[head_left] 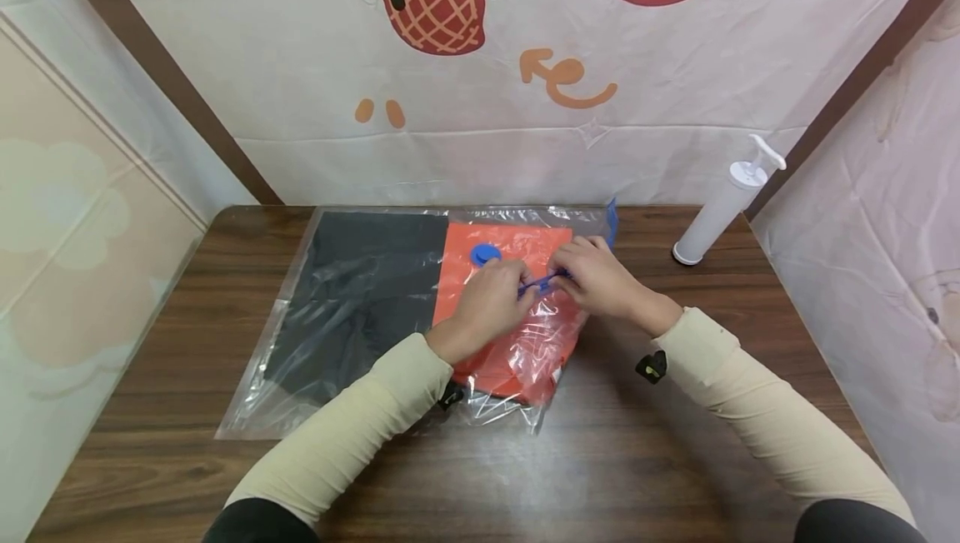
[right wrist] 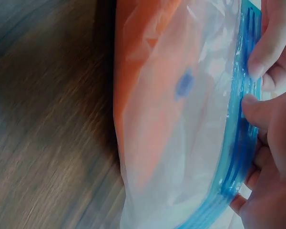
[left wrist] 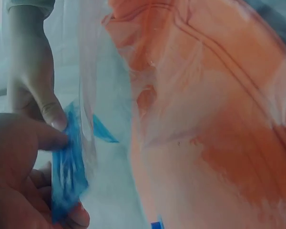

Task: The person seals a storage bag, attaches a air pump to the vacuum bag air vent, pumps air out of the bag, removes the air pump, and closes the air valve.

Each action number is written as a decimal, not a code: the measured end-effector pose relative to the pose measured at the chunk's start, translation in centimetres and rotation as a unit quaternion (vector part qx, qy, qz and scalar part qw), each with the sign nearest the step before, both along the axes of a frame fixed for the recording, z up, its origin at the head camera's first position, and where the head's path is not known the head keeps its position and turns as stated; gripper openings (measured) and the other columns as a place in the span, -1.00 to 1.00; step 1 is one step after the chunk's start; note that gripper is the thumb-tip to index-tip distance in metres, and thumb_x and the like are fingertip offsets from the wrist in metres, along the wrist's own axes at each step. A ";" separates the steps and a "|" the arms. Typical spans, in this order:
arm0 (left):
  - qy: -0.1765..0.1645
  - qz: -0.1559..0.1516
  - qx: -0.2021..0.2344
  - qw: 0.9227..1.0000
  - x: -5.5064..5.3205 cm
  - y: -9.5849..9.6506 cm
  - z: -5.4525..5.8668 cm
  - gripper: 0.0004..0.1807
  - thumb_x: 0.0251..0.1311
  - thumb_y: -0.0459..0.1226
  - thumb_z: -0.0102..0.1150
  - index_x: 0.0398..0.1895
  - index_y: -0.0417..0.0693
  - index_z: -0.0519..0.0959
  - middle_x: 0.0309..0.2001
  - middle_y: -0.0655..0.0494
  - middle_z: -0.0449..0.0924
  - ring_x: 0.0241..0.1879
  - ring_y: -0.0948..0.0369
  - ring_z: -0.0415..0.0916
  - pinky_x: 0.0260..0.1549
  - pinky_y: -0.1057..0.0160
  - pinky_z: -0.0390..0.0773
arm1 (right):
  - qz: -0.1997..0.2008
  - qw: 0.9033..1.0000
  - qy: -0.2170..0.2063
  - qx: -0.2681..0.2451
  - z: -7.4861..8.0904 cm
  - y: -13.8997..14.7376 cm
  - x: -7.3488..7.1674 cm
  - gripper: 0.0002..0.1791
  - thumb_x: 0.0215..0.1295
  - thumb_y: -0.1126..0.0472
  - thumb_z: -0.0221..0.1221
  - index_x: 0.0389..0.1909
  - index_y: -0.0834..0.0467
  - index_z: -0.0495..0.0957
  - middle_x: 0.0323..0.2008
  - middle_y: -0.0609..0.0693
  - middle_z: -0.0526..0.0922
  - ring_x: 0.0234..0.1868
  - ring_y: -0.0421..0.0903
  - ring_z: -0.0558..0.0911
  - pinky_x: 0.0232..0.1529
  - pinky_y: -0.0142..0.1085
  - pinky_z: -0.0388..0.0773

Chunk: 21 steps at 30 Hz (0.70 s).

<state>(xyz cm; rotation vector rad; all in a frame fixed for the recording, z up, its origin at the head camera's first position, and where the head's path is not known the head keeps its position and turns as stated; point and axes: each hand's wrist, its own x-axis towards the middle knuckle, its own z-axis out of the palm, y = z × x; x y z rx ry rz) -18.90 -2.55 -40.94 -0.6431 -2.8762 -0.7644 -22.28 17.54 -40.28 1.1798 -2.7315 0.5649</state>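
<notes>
A large clear zip storage bag (head_left: 251, 406) lies on the table, with a black folded cloth (head_left: 360, 301) in its left part and an orange folded garment (head_left: 495, 351) in its right part. A round blue valve (head_left: 486, 255) shows over the orange. The bag's blue zip strip (right wrist: 248, 57) is raised off the table, and both hands pinch it side by side. Between thumb and fingers, my left hand (head_left: 491, 301) grips one stretch. Just to its right, my right hand (head_left: 600, 276) pinches the strip too. The strip's far end (head_left: 612, 222) sticks up behind that hand.
A white hand pump (head_left: 712, 210) with a T-shaped handle stands upright at the back right of the wooden table (head_left: 585, 485). Printed cloth (head_left: 300, 68) hangs along the back and both sides.
</notes>
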 end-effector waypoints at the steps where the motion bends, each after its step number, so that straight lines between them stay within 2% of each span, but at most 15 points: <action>1: -0.004 0.001 0.002 1.000 0.0 0.0 0.0 -0.86 0.33 -0.27 0.28 -0.38 -0.11 0.60 -0.47 0.15 0.57 -0.43 0.19 0.44 -0.22 0.18 0.46 | -0.001 1.000 0.003 -0.001 0.0 -0.1 0.0 -0.91 0.33 0.30 0.32 -0.30 0.11 0.58 -0.31 -0.06 0.61 -0.17 -0.01 0.49 0.17 0.15 0.27; 3: -0.009 0.003 0.004 1.000 -0.1 0.2 0.1 -0.85 0.35 -0.27 0.28 -0.38 -0.11 0.59 -0.46 0.14 0.58 -0.42 0.19 0.46 -0.18 0.17 0.46 | -0.002 1.000 0.010 -0.004 0.0 -0.3 0.1 -0.90 0.31 0.31 0.34 -0.32 0.11 0.58 -0.33 -0.06 0.61 -0.16 -0.01 0.50 0.16 0.13 0.28; 6: -0.015 0.011 0.005 1.000 -0.1 0.3 0.1 -0.86 0.35 -0.28 0.28 -0.38 -0.10 0.60 -0.43 0.12 0.61 -0.37 0.16 0.48 -0.23 0.17 0.48 | -0.012 0.999 0.031 -0.006 -0.1 -0.6 0.2 -0.88 0.27 0.32 0.36 -0.34 0.11 0.59 -0.34 -0.06 0.62 -0.17 0.00 0.52 0.14 0.11 0.30; 12: -0.006 0.021 0.013 1.000 -0.2 0.3 0.2 -0.86 0.33 -0.31 0.30 -0.40 -0.12 0.60 -0.40 0.07 0.65 -0.33 0.08 0.53 -0.28 0.12 0.54 | -0.035 0.996 0.087 0.000 -0.4 -1.1 0.7 -0.92 0.25 0.31 0.35 -0.34 0.14 0.62 -0.34 -0.02 0.66 -0.17 0.02 0.57 0.09 0.09 0.34; 16: -0.012 0.020 0.014 1.000 -0.2 0.0 0.2 -0.85 0.34 -0.29 0.30 -0.40 -0.10 0.60 -0.43 0.10 0.63 -0.32 0.09 0.55 -0.28 0.10 0.56 | -0.028 0.998 0.063 -0.011 -0.1 -0.8 0.4 -0.93 0.26 0.27 0.37 -0.32 0.11 0.65 -0.32 -0.06 0.69 -0.17 -0.01 0.57 0.13 0.11 0.32; 21: -0.035 0.018 0.003 0.999 -0.1 -0.2 0.3 -0.86 0.36 -0.27 0.29 -0.38 -0.08 0.60 -0.44 0.12 0.62 -0.30 0.10 0.54 -0.31 0.12 0.55 | -0.017 0.999 0.027 -0.008 0.6 -0.1 -0.1 -0.91 0.25 0.25 0.41 -0.30 0.09 0.67 -0.28 -0.08 0.70 -0.15 -0.02 0.54 0.18 0.14 0.29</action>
